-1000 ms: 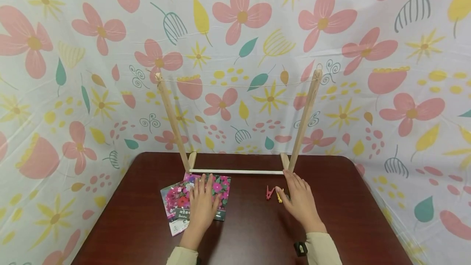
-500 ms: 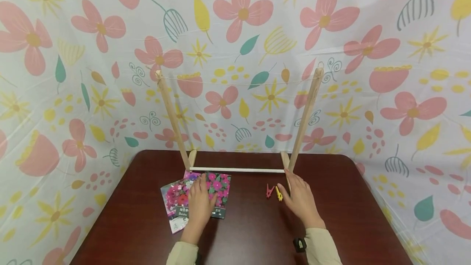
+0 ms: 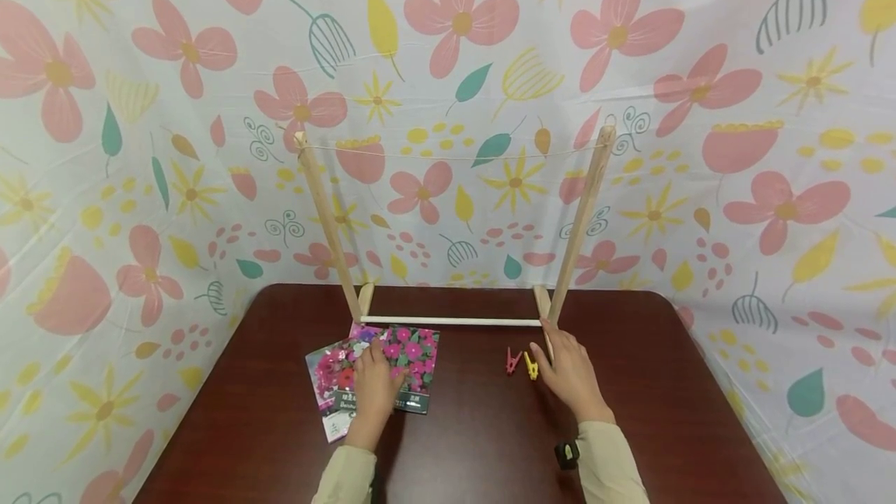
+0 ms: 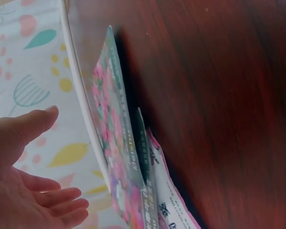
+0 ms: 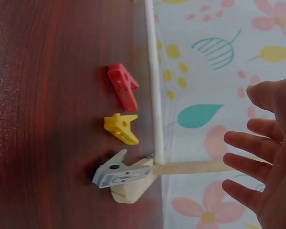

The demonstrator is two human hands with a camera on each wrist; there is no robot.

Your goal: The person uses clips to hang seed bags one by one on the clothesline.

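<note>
Glossy packets printed with flowers (image 3: 416, 356) lie fanned and overlapping on the left of the table. My left hand (image 3: 373, 387) hovers just above them, palm down with fingers loosely bent; the left wrist view shows a gap between the hand (image 4: 33, 176) and the packets (image 4: 112, 114). To the right lie a red clothespin (image 3: 513, 362) and a yellow clothespin (image 3: 530, 366). A grey clothespin (image 5: 119, 172) shows in the right wrist view but is mostly hidden in the head view. Beside and above these clips is my right hand (image 3: 574, 376), fingers spread and holding nothing.
A wooden frame stands at the back of the dark red table (image 3: 476, 442). It has a left post (image 3: 327, 224), a right post (image 3: 582, 224), a white bottom rod (image 3: 451, 321) and a thin string (image 3: 455, 155) across the top. A flower-patterned cloth (image 3: 448, 255) hangs behind.
My left hand has drawn back slightly toward me over the packets, its fingers bending more. The right hand has shifted slightly, uncovering more of the yellow clothespin. The packets and frame stay put.
</note>
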